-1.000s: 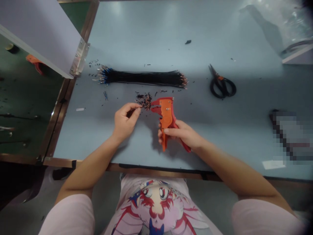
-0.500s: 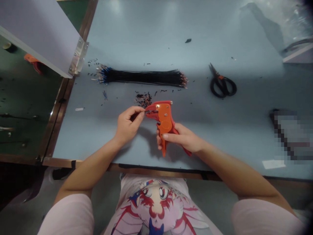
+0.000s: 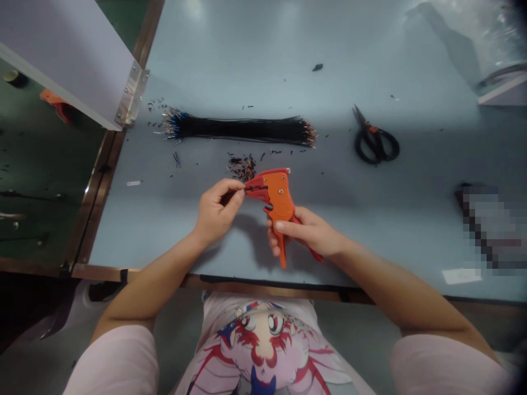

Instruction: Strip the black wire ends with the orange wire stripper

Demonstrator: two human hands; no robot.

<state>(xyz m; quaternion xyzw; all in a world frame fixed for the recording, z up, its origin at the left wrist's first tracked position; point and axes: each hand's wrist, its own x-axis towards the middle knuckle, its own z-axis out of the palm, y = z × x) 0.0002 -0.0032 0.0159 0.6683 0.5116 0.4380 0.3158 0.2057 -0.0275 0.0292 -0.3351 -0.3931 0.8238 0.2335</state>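
Wrapped around the handles of an orange and red wire stripper, my right hand holds the tool upright, its jaws pointing left. My left hand pinches a thin black wire right at the mouth of those jaws; most of the wire is hidden in the hand. The jaws look closed about the wire's end. Behind them lies a small heap of dark and coppery scraps. Further back is a long bundle of black wires, with blue and silvery ends at the left and coppery ends at the right.
Black-handled scissors lie on the table right of the bundle. A pixelated object is at the far right. At upper left stands a white panel on a metal bracket. Small dark offcuts are scattered around the bundle.
The wire stripper's handles have been squeezed closer and its jaws have closed at the wire. Its orange lower handle has swung slightly right. My left hand has hardly moved.
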